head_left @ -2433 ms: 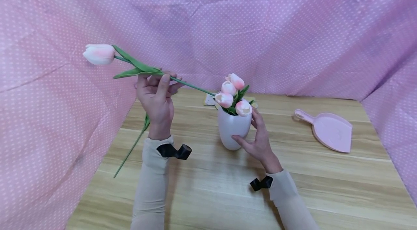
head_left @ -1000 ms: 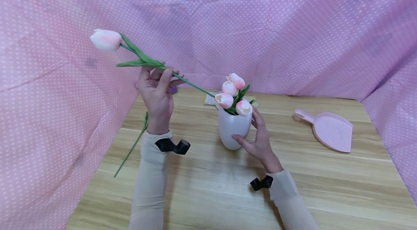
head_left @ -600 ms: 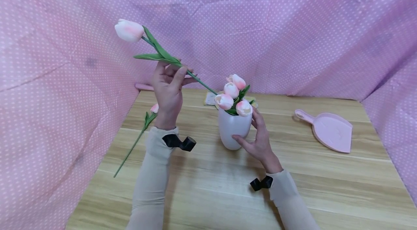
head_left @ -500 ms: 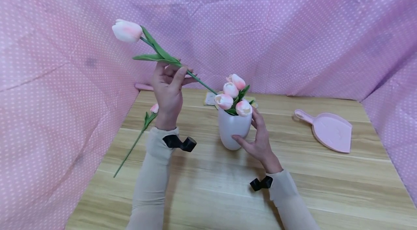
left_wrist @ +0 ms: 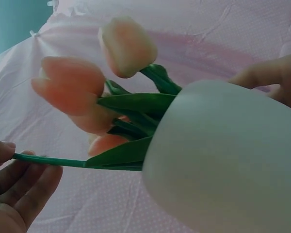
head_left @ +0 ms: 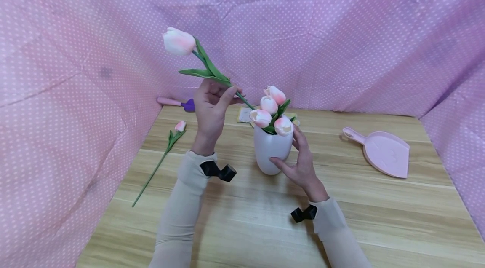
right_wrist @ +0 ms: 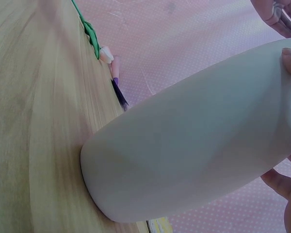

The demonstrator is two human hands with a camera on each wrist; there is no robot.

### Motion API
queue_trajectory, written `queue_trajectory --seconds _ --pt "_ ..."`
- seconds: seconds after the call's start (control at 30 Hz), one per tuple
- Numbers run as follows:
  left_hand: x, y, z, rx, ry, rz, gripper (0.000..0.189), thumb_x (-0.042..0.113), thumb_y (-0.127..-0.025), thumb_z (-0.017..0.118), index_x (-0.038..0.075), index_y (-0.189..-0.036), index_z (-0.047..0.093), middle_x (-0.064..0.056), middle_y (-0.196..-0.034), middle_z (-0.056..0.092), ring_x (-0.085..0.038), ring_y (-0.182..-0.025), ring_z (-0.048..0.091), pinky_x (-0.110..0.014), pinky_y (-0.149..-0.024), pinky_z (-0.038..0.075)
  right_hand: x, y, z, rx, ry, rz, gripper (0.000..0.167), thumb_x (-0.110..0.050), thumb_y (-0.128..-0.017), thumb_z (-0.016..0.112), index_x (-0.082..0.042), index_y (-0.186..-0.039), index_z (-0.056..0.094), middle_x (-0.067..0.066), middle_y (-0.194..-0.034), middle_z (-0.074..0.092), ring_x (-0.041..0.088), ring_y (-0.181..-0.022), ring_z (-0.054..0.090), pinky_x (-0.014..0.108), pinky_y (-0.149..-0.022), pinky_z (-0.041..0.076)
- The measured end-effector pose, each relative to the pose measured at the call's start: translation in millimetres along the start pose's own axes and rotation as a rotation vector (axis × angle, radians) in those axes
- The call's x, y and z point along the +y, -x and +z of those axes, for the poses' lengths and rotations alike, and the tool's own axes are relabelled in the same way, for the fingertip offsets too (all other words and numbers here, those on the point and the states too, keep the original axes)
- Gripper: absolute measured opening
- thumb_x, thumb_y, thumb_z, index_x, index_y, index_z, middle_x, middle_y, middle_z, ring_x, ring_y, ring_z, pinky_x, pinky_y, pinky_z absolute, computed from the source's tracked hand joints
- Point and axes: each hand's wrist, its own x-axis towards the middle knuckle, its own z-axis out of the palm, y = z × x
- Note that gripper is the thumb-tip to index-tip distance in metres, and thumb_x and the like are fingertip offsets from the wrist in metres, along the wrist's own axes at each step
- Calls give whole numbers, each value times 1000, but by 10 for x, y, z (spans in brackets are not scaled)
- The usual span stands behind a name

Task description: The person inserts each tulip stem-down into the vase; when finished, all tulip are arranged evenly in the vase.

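My left hand pinches the green stem of a pale pink tulip between thumb and fingers, up and left of a white vase. That stem slants down to the vase mouth, where its lower end is hidden behind the other blooms. Several pink-white tulips stand in the vase with their green leaves. With thumb in front and fingers behind, my right hand grips the vase's right side. In the left wrist view the stem runs from my fingertips to the vase rim.
Another tulip lies on the wooden table at the left. Behind it is a purple tool with a pink handle. A pink dustpan lies at the right. Flat printed items show behind the vase, before a dotted pink cloth.
My left hand has moved right toward the vase with the tulip, which now slants more steeply. The purple tool and lying tulip have come into fuller view. My right hand stays on the vase.
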Motion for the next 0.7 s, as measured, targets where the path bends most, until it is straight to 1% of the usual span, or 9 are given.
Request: queue_trajectory --seconds 0.1,0.2,0.27,0.33,0.43,0.5,0.57,0.63,0.7 --pt "-17 31 40 -17 -10 -39 32 -15 -91 56 15 -100 60 7 -86 74 -9 -78 73 -30 -71 65 -4 -3 -2 2 5 -3 92 -56 -88 66 4 -148 32 25 -153 40 5 -144 39 66 -99 51" --pt "-52 70 66 -28 -10 -75 23 -17 -90 55 4 -99 59 7 -85 75 -9 -76 73 -31 -71 65 -3 1 -1 1 9 0 93 -56 -88 67 5 -148 31 22 -154 40 6 -144 39 62 -102 51" --pt "-84 101 78 -36 -16 -96 15 -18 -90 56 -6 -99 57 7 -85 75 -8 -76 72 -31 -70 65 -4 3 -1 0 16 2 93 -56 -88 67 5 -149 31 19 -155 39 6 -144 39 56 -105 51" --pt "-123 131 86 -40 -38 -118 13 -18 -90 57 -12 -100 55 9 -85 74 -7 -77 72 -29 -70 65 -1 4 -2 2 18 1 93 -56 -88 67 5 -148 31 17 -156 39 6 -144 39 48 -108 51" --pt "-175 175 99 -39 -75 -146 13 -16 -89 58 -14 -101 54 14 -85 73 -4 -77 71 -23 -71 63 -2 2 -4 2 24 -9 93 -55 -88 67 6 -148 31 16 -157 39 6 -145 38 36 -112 48" --pt "-203 201 109 -41 -91 -163 13 -16 -89 59 -16 -100 54 17 -85 72 -2 -78 70 -20 -72 62 -1 2 -4 0 27 -14 93 -55 -88 67 7 -148 31 18 -156 39 7 -145 38 31 -113 46" --pt "-225 226 117 -47 -105 -177 15 -16 -88 60 -21 -101 53 18 -85 72 -1 -79 69 -18 -74 60 0 2 -5 -2 30 -16 94 -55 -88 67 8 -148 31 19 -156 39 7 -145 38 33 -113 46" --pt "-243 248 125 -50 -115 -197 18 -17 -87 61 -24 -102 54 15 -86 72 -1 -81 69 -17 -75 59 3 5 -7 -2 28 -15 94 -55 -88 67 8 -147 31 20 -155 39 7 -145 38 40 -111 49" --pt "-260 273 131 -53 -137 -212 20 -17 -87 62 -24 -105 56 -3 -90 75 0 -84 69 -17 -78 59 8 8 -7 -4 27 -13 94 -54 -88 67 7 -148 31 21 -155 39 6 -146 37 50 -108 51"
